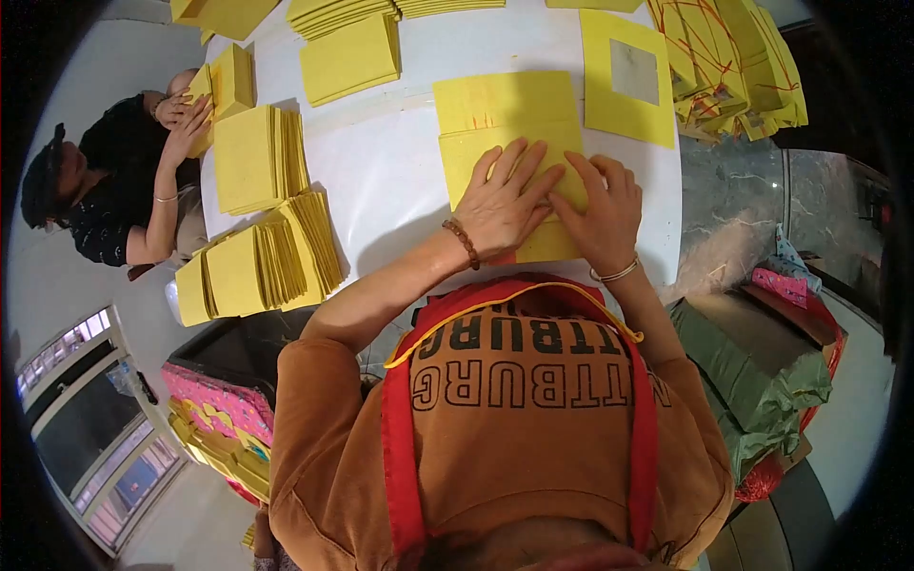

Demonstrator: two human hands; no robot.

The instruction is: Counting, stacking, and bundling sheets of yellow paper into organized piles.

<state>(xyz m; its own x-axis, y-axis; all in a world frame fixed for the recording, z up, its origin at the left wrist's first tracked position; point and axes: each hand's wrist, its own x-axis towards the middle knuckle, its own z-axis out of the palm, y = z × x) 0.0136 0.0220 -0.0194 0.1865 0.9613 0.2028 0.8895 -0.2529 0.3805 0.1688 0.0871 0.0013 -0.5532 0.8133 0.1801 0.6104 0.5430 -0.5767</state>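
Observation:
On the white table before me lies a folded yellow paper piece (509,100), with a flap line across its upper part. My left hand (509,198) rests flat on it, fingers spread and pointing up and to the right. My right hand (606,211) presses at the paper's right edge, its fingers bent but apart and its thumb close to the left hand's fingers. What lies under both palms is hidden. A small red patch (502,258) shows near the paper's lower edge, below the left wrist.
Yellow paper stacks stand at the table's left (257,162) and far side (347,62). A yellow sheet with a grey window (595,90) lies right of my work. Bundles tied with red string (738,67) are at far right. A co-worker's hands (186,119) handle yellow paper at left.

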